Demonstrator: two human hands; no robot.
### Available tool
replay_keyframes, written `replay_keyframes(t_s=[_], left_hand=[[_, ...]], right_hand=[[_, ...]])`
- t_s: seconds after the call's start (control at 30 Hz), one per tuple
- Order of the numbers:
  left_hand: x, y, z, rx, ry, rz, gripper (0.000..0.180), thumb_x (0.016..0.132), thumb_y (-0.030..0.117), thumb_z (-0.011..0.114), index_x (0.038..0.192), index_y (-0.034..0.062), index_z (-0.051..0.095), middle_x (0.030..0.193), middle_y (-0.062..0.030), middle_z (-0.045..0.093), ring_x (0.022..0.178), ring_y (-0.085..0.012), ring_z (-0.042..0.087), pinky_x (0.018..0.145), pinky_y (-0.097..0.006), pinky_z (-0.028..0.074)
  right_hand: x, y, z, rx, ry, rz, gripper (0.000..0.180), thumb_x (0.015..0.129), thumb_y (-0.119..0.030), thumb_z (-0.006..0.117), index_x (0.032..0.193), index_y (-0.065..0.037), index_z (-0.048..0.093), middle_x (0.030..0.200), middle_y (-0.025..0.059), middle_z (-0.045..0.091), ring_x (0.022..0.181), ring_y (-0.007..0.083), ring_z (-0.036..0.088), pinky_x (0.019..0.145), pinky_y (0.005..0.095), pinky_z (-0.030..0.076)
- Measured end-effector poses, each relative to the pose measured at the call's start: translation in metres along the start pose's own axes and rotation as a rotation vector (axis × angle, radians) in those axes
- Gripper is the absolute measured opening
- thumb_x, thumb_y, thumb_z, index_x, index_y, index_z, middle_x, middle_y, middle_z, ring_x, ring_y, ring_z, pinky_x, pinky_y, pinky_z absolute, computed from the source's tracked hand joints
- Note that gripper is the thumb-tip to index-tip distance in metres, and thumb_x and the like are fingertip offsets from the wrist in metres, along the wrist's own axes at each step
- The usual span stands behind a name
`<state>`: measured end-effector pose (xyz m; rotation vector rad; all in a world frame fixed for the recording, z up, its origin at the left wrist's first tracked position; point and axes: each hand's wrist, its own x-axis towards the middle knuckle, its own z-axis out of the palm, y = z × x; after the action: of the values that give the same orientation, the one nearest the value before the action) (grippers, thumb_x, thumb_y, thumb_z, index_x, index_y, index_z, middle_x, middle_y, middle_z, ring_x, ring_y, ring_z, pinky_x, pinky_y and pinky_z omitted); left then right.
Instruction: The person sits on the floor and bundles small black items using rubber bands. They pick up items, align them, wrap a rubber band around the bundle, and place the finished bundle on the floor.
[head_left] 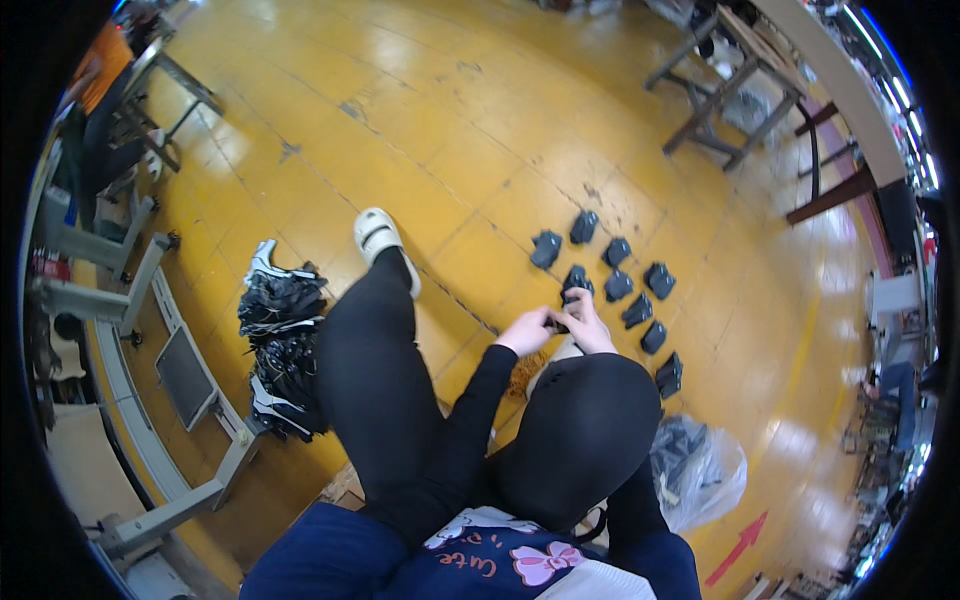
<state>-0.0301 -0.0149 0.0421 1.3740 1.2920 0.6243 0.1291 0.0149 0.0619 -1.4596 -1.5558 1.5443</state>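
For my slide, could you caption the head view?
Both hands grip one dark piece beside rows of dark pieces on yellow floor.

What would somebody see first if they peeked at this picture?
Probably the shiny yellow floor with a cluster of small dark pieces laid out on it in rows. Just below them, the left hand and right hand meet over one dark piece, above knees in black trousers. A heap of black-and-white items lies to the left, and a clear plastic bag sits at lower right.
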Motion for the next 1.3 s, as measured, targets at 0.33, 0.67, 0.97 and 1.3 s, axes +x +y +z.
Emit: replay_keyframes(t_s=[0.33, 0.67, 0.97, 1.3], left_hand=[[-0.002, -0.143, -0.005, -0.180, 0.618, -0.562, 0.025, 0.079, 0.009, 0.062, 0.103, 0.0027, 0.061, 0.087, -0.0183, 0.066, 0.081, -0.0277, 0.064, 0.074, -0.036, 0.049], [0.015, -0.131, -0.016, 0.256, 0.742, -0.535, 0.033, 0.080, 0.010, 0.062, 0.111, 0.0031, 0.058, 0.116, -0.0178, 0.052, 0.110, -0.0354, 0.048, 0.097, -0.043, 0.038], [0.188, -0.100, 0.002, -0.361, 0.521, -0.436, 0.066, 0.079, 0.023, 0.073, 0.127, -0.0103, 0.043, 0.122, -0.0241, 0.054, 0.113, -0.0267, 0.053, 0.097, -0.032, 0.041], [0.227, -0.079, 0.035, 0.267, 0.630, -0.611, 0.073, 0.063, 0.030, 0.082, 0.118, -0.0054, 0.049, 0.106, -0.0233, 0.059, 0.101, -0.0358, 0.056, 0.091, -0.042, 0.043]], right_hand=[[0.019, 0.094, 0.009, -0.452, -0.014, 0.009, 0.038, 0.080, -0.018, 0.066, 0.113, -0.004, 0.056, 0.092, 0.0145, 0.062, 0.085, 0.0286, 0.062, 0.075, 0.0378, 0.049], [0.045, 0.120, 0.038, -1.070, -0.007, -0.118, 0.018, 0.074, -0.018, 0.070, 0.082, -0.004, 0.061, 0.088, 0.0098, 0.056, 0.089, 0.0254, 0.058, 0.076, 0.0382, 0.046], [0.039, 0.108, 0.016, -0.181, 0.089, 0.016, 0.015, 0.080, -0.009, 0.065, 0.080, 0.001, 0.054, 0.078, 0.0105, 0.063, 0.078, 0.0229, 0.065, 0.070, 0.0357, 0.051], [0.029, 0.091, -0.038, 0.455, 0.407, 0.107, 0.010, 0.090, -0.001, 0.056, 0.100, -0.001, 0.056, 0.084, 0.0022, 0.061, 0.078, 0.0083, 0.058, 0.073, 0.0222, 0.046]])
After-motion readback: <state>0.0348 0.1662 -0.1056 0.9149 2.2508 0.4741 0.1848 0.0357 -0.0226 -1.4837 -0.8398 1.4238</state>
